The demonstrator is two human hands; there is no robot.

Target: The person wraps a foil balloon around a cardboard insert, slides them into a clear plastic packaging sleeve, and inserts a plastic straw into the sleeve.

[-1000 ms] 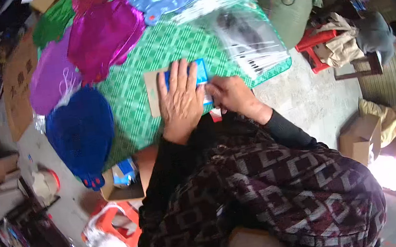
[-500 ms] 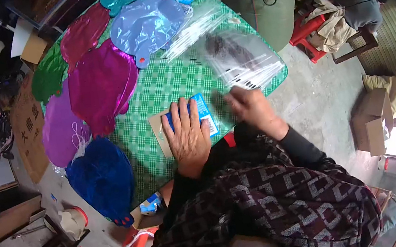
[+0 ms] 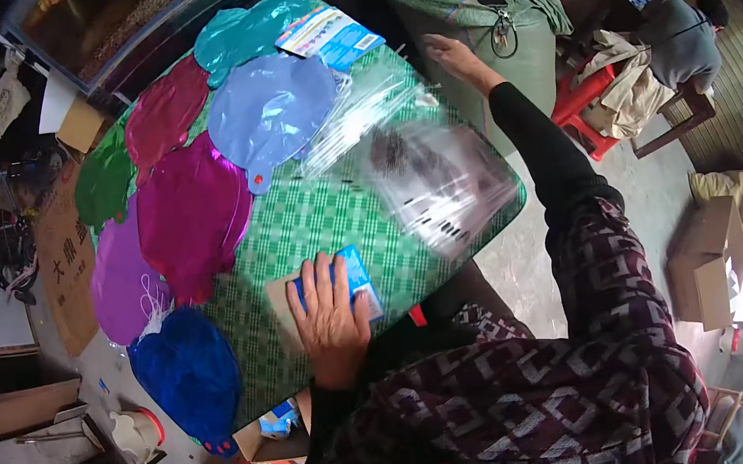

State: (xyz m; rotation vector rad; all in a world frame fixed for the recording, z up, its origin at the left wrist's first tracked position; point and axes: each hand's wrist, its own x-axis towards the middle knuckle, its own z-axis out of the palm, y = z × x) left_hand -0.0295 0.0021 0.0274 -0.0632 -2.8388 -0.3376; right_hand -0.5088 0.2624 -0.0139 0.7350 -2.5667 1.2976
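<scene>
My left hand (image 3: 330, 317) lies flat, fingers spread, on a blue printed card (image 3: 359, 280) and a brown piece of card (image 3: 285, 309) at the near edge of the green checked table (image 3: 295, 219). Stretched far forward, my right hand (image 3: 456, 56) is past the table's right edge, beside a large green sack (image 3: 515, 72); nothing shows in it, and its fingers look apart. Clear plastic bags (image 3: 445, 185) and thin white sticks (image 3: 358, 126) lie on the table's right part. A blue and white printed packet (image 3: 332, 38) rests near the far corner.
Flat foil balloons cover the left side: light blue (image 3: 271, 109), magenta (image 3: 190, 204), purple (image 3: 118, 279), dark blue (image 3: 186, 374), green (image 3: 104, 173). At the right are a red stool (image 3: 584, 96), a bent-over person (image 3: 684, 41) and a cardboard box (image 3: 709, 263).
My right hand has left the card and reached forward and right toward the sack. My left hand stays on the card. The view has shifted, showing more of the table's far side.
</scene>
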